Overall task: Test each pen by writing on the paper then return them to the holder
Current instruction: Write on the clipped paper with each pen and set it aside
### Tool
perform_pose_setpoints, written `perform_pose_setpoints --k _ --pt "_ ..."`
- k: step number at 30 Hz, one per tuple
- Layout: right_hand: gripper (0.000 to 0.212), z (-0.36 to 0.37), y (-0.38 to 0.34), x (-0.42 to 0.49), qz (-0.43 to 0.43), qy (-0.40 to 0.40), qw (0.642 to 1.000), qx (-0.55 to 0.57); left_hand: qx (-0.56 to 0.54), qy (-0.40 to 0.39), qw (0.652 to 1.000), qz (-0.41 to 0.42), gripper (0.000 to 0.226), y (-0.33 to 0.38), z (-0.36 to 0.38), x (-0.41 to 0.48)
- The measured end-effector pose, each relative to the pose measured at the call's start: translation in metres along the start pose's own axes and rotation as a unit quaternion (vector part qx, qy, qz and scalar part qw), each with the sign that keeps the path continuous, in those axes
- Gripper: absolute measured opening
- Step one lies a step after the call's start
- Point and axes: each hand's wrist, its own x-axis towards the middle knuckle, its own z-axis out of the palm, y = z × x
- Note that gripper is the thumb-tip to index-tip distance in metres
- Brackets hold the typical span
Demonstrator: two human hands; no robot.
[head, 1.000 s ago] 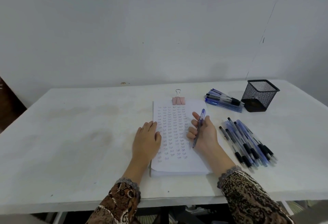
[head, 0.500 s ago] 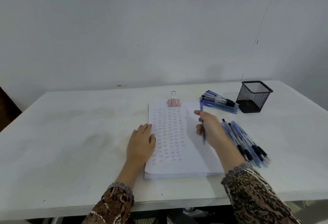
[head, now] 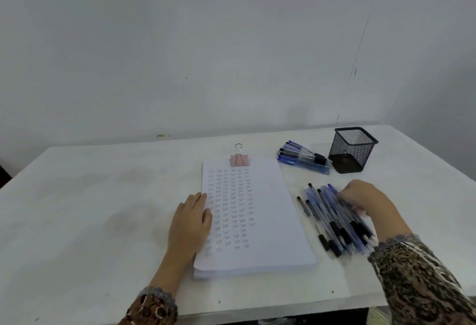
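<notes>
Steadies the paper [head: 278,221] with a flat, relaxed left hand [head: 192,219]; sets the right hand [head: 365,201] on the pens [head: 325,212] heaped just beside it, grip blurred beyond telling. Probably light, slick, roll-prone: best pinched mid-barrel.

Black mesh holder [head: 352,148], blue pens [head: 332,218], pink clip [head: 240,160], white paper [head: 273,216], leopard-patterned sleeves [head: 422,281].

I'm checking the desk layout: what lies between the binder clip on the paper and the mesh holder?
In the head view, a small bundle of blue pens lies between the pink binder clip and the black mesh holder, close beside the holder.
</notes>
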Motion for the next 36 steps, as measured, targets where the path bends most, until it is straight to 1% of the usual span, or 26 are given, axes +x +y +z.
perform_pose_setpoints --k 2,4,6,7,9,10,12,13,15,17,20,22,25,26,28,30,31,32,33,34,35,36 --pt "0.033 -0.002 0.000 0.004 0.000 -0.013 1.000 0.012 -0.001 0.003 1.000 0.000 0.085 0.000 0.001 0.000" --pt "0.036 -0.004 -0.002 0.009 0.012 -0.016 1.000 0.024 -0.003 0.008 1.000 -0.001 0.085 0.000 0.001 0.001" --pt "0.044 -0.005 -0.006 0.019 0.020 0.024 1.000 -0.002 -0.003 0.012 1.000 -0.002 0.084 0.000 0.001 0.000" --pt "0.042 -0.005 -0.010 0.023 0.001 0.060 0.998 -0.005 -0.004 0.013 1.000 -0.001 0.083 0.001 0.001 0.000" --pt "0.034 -0.005 -0.024 0.029 -0.094 0.117 0.989 0.008 -0.006 0.016 1.000 0.000 0.082 0.000 0.002 0.001" --pt "0.033 -0.004 -0.033 0.030 -0.154 0.127 0.980 0.007 -0.006 0.018 1.000 0.002 0.081 0.000 0.002 0.001" --pt "0.035 0.000 -0.048 0.032 -0.251 0.114 0.961 -0.029 -0.007 0.022 1.000 0.001 0.079 -0.001 0.003 0.001" --pt "0.037 0.003 -0.054 0.035 -0.277 0.098 0.954 -0.066 -0.007 0.022 1.000 0.000 0.078 -0.002 0.003 0.000" --pt "0.039 0.009 -0.060 0.047 -0.283 0.076 0.948 -0.127 -0.010 0.021 1.000 -0.005 0.075 -0.002 0.004 0.001" --pt "0.035 0.012 -0.065 0.055 -0.274 0.085 0.946 -0.151 -0.002 0.024 1.000 -0.002 0.067 -0.001 0.004 0.001" --pt "0.022 0.015 -0.070 0.058 -0.275 0.111 0.943 -0.151 0.008 0.038 0.999 0.010 0.053 -0.002 0.005 0.001" --pt "0.021 0.016 -0.072 0.058 -0.269 0.104 0.946 -0.149 0.008 0.036 0.999 0.002 0.053 -0.002 0.004 0.000" --pt "0.008 0.015 -0.073 0.059 -0.251 0.102 0.951 -0.152 0.010 0.039 0.999 0.002 0.052 -0.001 0.004 0.000" --pt "0.006 0.012 -0.073 0.059 -0.249 0.108 0.952 -0.143 0.011 0.036 0.999 0.003 0.051 0.000 0.003 0.001" --pt "0.013 0.008 -0.075 0.059 -0.265 0.136 0.953 -0.063 0.014 0.032 0.999 0.009 0.050 -0.001 0.004 0.001" --pt "0.020 0.003 -0.080 0.053 -0.300 0.157 0.939 0.061 0.004 0.029 1.000 0.006 0.051 -0.002 0.005 0.002" --pt "0.024 0.002 -0.086 0.046 -0.306 0.147 0.931 0.135 -0.002 0.029 1.000 0.004 0.052 -0.002 0.004 0.002" --pt "0.027 0.001 -0.092 0.037 -0.307 0.116 0.916 0.229 -0.004 0.031 0.999 0.005 0.052 -0.002 0.004 0.002" --pt "0.026 0.002 -0.100 0.024 -0.296 0.054 0.886 0.353 -0.003 0.030 1.000 0.006 0.051 -0.002 0.003 0.001" --pt "0.024 0.004 -0.107 0.008 -0.280 -0.022 0.833 0.477 0.001 0.028 1.000 0.010 0.050 -0.002 0.003 0.001" --pt "0.031 0.008 -0.113 -0.006 -0.250 -0.105 0.764 0.586 0.005 0.030 0.999 0.016 0.050 -0.002 0.003 0.001" --pt "0.047 0.013 -0.117 -0.020 -0.212 -0.180 0.690 0.668 0.004 0.027 0.999 0.018 0.053 -0.002 0.002 0.001"
